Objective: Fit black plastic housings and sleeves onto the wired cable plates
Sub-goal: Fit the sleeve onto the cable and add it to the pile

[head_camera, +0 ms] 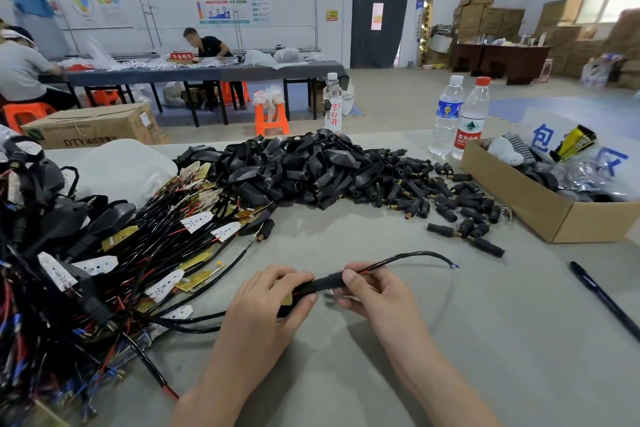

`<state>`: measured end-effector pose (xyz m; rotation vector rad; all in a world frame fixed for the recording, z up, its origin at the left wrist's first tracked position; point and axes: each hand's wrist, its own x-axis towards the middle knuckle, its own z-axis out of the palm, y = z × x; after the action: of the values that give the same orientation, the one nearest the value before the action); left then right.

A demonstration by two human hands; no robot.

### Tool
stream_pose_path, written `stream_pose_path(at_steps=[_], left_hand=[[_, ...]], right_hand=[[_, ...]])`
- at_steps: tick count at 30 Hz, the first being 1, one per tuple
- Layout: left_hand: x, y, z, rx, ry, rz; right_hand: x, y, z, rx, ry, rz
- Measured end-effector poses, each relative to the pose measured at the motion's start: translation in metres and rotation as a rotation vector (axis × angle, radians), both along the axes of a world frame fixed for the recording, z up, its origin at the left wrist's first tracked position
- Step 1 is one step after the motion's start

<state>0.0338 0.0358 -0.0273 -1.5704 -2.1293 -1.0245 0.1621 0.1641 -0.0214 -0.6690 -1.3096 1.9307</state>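
Note:
My left hand [266, 302] grips a wired cable plate [286, 298], whose gold edge shows between my fingers. A black sleeve [327, 282] sits on the plate's cable, and my right hand [367, 291] pinches that sleeve at its right end. The black and red cable [415, 256] arcs away to the right above the grey table [450, 340]. A heap of black housings [298, 166] lies at the centre back, with loose black sleeves [443, 198] scattered to its right. Wired plates [166, 246] lie piled at the left.
A cardboard box [540, 208] of parts stands at the right, with three water bottles [471, 118] behind it. A black pen [602, 298] lies at the right edge. A white bag [114, 170] and a carton [93, 128] are back left. People work at a far table.

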Motion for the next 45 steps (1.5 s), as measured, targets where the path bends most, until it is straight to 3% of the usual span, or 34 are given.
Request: stream_pose_path(at_steps=[10,23,45], left_hand=[[-0.0015,0.0031,-0.0003,0.058,0.057,0.002],[-0.0033,0.0019,-0.0009,0.031,0.101,0.007],[-0.0009,0.0028,-0.0023,0.009,0.131,-0.005]], right_hand=[[0.0022,0.0039,-0.0056,0.281,-0.169,-0.079],[0.0012,0.0018,-0.0038,0.161,-0.109,-0.042],[0.0070,0.0025,0.0020,0.226,-0.311,-0.051]])
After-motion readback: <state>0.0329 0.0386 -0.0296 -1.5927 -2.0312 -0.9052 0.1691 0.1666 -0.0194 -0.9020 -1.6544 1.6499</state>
